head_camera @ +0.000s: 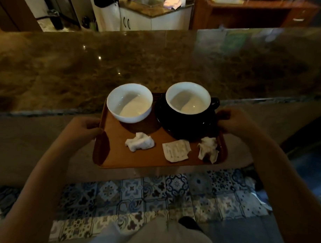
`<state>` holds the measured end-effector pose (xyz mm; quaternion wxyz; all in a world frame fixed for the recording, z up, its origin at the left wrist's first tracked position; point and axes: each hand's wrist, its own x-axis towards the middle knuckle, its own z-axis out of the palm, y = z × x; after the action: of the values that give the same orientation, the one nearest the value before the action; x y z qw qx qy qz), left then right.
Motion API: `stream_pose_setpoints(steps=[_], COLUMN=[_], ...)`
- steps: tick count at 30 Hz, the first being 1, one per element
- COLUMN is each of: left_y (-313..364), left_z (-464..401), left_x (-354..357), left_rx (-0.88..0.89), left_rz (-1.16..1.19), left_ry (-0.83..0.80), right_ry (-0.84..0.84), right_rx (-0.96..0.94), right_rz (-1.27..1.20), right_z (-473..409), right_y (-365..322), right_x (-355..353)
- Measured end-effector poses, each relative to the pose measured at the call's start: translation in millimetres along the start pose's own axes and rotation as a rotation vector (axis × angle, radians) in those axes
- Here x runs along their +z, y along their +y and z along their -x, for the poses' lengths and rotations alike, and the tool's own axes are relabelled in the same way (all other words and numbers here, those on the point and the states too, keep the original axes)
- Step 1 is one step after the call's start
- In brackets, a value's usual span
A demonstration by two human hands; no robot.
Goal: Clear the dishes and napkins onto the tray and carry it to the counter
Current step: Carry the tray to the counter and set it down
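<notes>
I hold an orange-brown tray (118,156) level in front of me, its far edge reaching the rim of the brown stone counter (121,61). My left hand (84,128) grips its left edge and my right hand (235,124) grips its right edge. A white bowl (129,103) stands at the tray's back left. At the back right a black cup with a white inside (190,106) sits on a black saucer (167,119). Three white napkins lie along the front: a crumpled one (140,142), a flat folded one (176,150), and another crumpled one (208,149).
The counter runs across the whole view, with a glass panel (258,52) over its right part. Behind it is a kitchen with white cabinets (152,21) and a sink (147,1). Patterned blue floor tiles (153,193) lie below the tray.
</notes>
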<state>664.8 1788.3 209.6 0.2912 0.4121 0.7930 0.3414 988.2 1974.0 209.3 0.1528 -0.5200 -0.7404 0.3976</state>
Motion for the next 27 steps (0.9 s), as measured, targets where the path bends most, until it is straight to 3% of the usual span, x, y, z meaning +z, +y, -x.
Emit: stream_pose_setpoints(steps=[6, 14, 27], left_y=[21, 48, 76], left_z=[-56, -146, -291], left_x=[0, 11, 19], left_rx=[-0.030, -0.168, -0.233], left_rz=[-0.034, -0.091, -0.098], left_ry=[0.086, 0.176, 0.134], right_ry=[0.005, -0.140, -0.220], right_rx=[-0.054, -0.078, 0.012], right_rz=[0.058, 0.079, 0.120], right_z=[-81, -189, -341], right_y=[-13, -32, -48], right_x=[-15, -37, -40])
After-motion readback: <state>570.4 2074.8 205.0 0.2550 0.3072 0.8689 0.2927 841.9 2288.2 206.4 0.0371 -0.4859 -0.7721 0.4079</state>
